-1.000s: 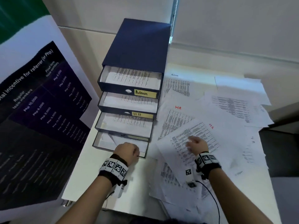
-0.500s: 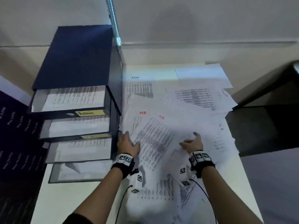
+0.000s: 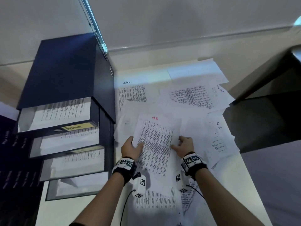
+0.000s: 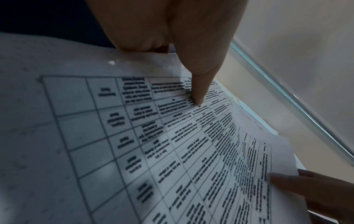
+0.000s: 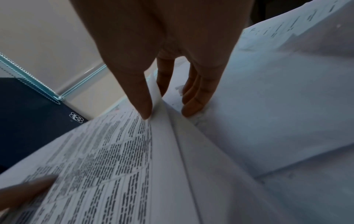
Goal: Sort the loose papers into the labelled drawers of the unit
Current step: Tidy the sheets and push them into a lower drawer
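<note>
Paper sheet marked in red: left hand and right hand are pinching its edges. Drawer unit, left, is holding some docs; many papers are remaining.

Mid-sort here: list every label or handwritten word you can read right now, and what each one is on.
"Admin": yellow label on the top drawer front, blurred.
"Admin": handwritten on the sheet by the unit.
"HR", red, smeared: top of the held sheet, pinched by left hand and right hand.
"HR": handwritten on the right-edge sheet.
Second drawer label, printed tables, side logo: unreadable.
</note>
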Tool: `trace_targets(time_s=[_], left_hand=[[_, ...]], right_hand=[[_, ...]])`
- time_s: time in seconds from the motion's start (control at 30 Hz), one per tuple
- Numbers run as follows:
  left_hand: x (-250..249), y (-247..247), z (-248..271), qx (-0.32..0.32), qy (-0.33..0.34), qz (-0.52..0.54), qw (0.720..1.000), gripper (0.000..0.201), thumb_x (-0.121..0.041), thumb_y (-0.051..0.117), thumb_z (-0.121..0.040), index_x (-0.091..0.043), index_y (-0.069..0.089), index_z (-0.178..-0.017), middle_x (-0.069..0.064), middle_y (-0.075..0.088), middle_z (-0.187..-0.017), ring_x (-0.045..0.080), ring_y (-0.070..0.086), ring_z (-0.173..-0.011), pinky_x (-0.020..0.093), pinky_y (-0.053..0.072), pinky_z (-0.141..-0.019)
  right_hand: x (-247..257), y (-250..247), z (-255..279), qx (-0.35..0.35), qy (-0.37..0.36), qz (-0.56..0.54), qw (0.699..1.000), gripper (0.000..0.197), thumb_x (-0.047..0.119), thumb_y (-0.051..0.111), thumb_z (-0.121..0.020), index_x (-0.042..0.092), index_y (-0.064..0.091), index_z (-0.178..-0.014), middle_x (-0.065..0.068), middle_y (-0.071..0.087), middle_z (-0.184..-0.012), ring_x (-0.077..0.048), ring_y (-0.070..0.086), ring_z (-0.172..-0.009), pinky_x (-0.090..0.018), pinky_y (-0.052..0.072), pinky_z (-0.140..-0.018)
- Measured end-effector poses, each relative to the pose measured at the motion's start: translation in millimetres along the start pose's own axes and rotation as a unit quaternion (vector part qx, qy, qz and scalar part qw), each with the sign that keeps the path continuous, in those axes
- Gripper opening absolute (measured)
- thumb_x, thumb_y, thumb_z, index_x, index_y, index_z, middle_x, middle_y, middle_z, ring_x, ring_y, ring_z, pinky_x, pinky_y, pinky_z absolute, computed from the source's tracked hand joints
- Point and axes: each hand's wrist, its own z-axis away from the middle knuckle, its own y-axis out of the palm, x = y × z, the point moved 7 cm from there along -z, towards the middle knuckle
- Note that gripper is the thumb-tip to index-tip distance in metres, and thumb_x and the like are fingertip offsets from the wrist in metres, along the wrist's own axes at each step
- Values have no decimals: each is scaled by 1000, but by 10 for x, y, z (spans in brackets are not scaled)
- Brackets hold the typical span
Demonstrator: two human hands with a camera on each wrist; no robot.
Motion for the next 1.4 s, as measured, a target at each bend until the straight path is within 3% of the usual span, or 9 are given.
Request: trace_targets(time_s=[0.17, 0.3, 0.5, 0.67, 0.8, 0.9, 1.07, 1.2, 1.4], left_hand=[[-374, -164, 226, 27, 109, 99, 989, 65, -14, 63, -96, -4, 31, -152, 11, 34, -157, 23, 30, -146, 21, 25, -109], [-621, -440, 373, 15, 183, 174, 967, 41, -9, 71, -88, -15, 56, -126, -3, 64, -126, 22, 56, -125, 40, 40, -112], [-655, -509, 569, 44, 184, 158, 969, 70, -56, 77, -77, -20, 52, -133, -6, 64, -129, 12, 58, -123, 42, 46, -108], [-763, -854, 784, -25, 234, 170, 957, 8, -29, 60, -98, -25, 64, -103, -15, 69, -96, -8, 63, -86, 33, 54, -88], [-851, -1416, 987, -59, 246, 225, 941, 28, -32, 54, -101, -18, 59, -125, -7, 69, -117, 3, 65, -108, 24, 54, -92], [-596, -1846, 1000, -42, 208, 240, 947, 48, -30, 58, -99, -25, 39, -143, -6, 66, -123, 7, 68, -104, 18, 56, -78], [106, -2465, 1318, -39, 150, 231, 961, 61, -13, 62, -97, -25, 31, -149, 6, 70, -121, 20, 72, -102, 46, 56, -94], [642, -2974, 1794, -44, 119, 233, 964, 68, -44, 74, -86, -43, 39, -144, 22, 71, -100, 28, 65, -93, 69, 48, -91], [933, -3283, 2302, -29, 116, 227, 967, 64, -49, 79, -79, -40, 51, -136, 39, 65, -101, 32, 66, -88, 64, 50, -88]], right_hand=[[165, -313, 120, -54, -55, -94, 993, 44, 35, 81, -74, 11, 68, -108, -7, 57, -116, -20, 65, -92, -31, 57, -80], [554, -742, 480, -116, -153, -279, 941, 25, 7, 74, -83, 16, 61, -103, -6, 68, -107, -19, 69, -95, -31, 57, -79], [795, -627, 797, -88, -198, -206, 954, 46, 15, 76, -82, 17, 54, -121, 3, 67, -111, -16, 66, -100, -38, 57, -84], [1180, -720, 1130, -114, -245, -168, 948, 34, 17, 69, -89, 14, 57, -122, 9, 65, -104, -7, 65, -98, -27, 52, -83], [1810, -835, 1501, -103, -327, -191, 920, 45, 13, 64, -93, 18, 47, -134, 21, 61, -112, 19, 56, -98, -21, 53, -89], [2236, -717, 1700, -76, -365, -211, 904, 64, 13, 62, -94, 28, 31, -148, 22, 48, -141, -2, 52, -120, -24, 44, -100], [2420, 177, 1694, 111, -277, -144, 944, 39, 6, 61, -93, 29, 61, -124, 4, 57, -135, -16, 49, -130, -25, 38, -101], [2285, 906, 2050, 285, -148, -199, 926, 31, -2, 60, -92, 9, 67, -120, -9, 68, -118, -17, 69, -98, -21, 56, -80], [2255, 1424, 2246, 307, -89, -204, 925, 25, -2, 62, -90, 8, 71, -111, -17, 69, -115, -32, 66, -108, -45, 49, -102]])
